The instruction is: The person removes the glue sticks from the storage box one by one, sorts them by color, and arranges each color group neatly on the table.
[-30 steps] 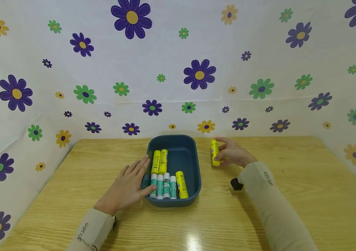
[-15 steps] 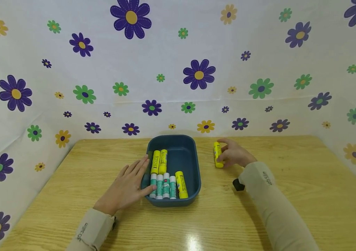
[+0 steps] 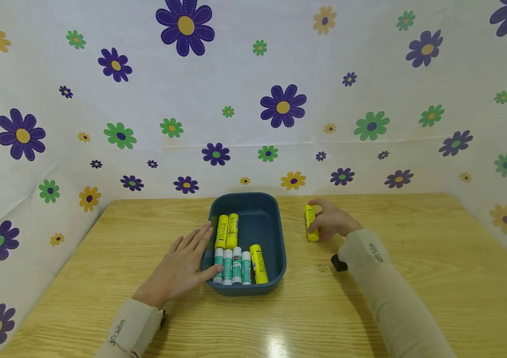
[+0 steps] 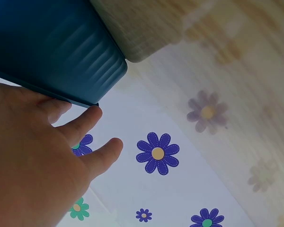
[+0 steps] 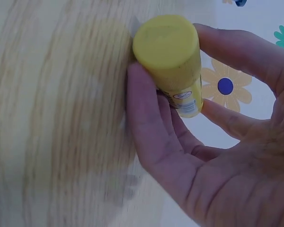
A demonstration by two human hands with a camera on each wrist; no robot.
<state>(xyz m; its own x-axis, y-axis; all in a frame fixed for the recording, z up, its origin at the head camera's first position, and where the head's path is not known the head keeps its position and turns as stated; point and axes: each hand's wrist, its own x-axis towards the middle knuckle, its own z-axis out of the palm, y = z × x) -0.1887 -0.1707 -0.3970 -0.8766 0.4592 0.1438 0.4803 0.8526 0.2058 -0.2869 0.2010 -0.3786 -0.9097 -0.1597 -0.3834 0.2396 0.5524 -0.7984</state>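
Observation:
My right hand [image 3: 331, 221] holds a yellow glue stick [image 3: 311, 223] between thumb and fingers, right of the blue tray [image 3: 282, 238]. In the right wrist view the glue stick's yellow end [image 5: 164, 43] faces the camera, with the wood surface close beside it. My left hand [image 3: 177, 271] lies with straight fingers along the tray's left rim, its thumb reaching over the near corner. In the left wrist view, fingertips [image 4: 92, 116] touch the tray's edge. Inside the tray, several green-and-white glue sticks [image 3: 237, 266] line the near side, and a yellow glue stick [image 3: 259, 263] lies right of them.
Two more yellow glue sticks [image 3: 222, 231] lie side by side at the tray's left, behind the green ones. The wooden table [image 3: 414, 278] ends at the back against a white cloth with printed flowers [image 3: 283, 107].
My right hand has shifted slightly right and nearer to me with the yellow glue stick. My left hand and the tray have stayed in place.

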